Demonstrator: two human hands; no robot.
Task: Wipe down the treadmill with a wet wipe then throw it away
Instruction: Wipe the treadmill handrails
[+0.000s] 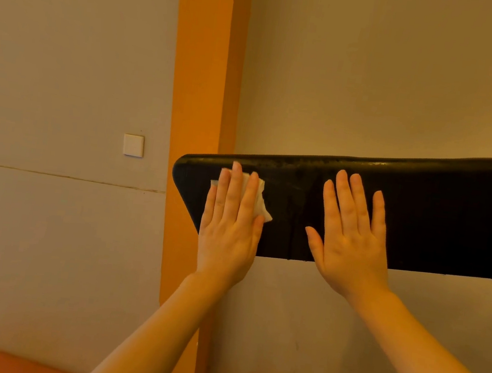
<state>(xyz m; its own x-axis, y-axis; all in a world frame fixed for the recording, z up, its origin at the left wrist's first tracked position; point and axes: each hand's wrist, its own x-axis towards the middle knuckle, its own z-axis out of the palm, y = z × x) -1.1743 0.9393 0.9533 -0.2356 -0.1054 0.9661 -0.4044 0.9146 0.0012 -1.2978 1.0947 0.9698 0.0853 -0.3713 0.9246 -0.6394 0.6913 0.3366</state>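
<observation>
While the left hand [228, 230] presses one white wipe [260, 202] flat against the black treadmill panel [439, 216], the right hand [351, 239] lies spread on the same panel a little way off, to its right. The left grip is not clamped on anything: its fingers are straight and close together, pinning the wipe to the surface with the palm side, and only the wipe's right edge and a corner by the little finger show past the hand. A flat press like that probably spreads the damp cloth over more of the surface than a pinch would. The right grip is likewise apart and holds nothing, with its fingers fanned and the thumb out. It seems to be there to brace the panel, or the person, against the push of the wiping hand.

The wipe sits near the panel's rounded left end, so this end looks to be the patch being cleaned. A faint sheen and speckling along the panel's top edge may be moisture, though I cannot be sure. No bin is in view.

By count: two hands, one wipe, one panel. Behind them stand pale walls, one orange pillar [201, 72] and one white wall switch [133, 145].
</observation>
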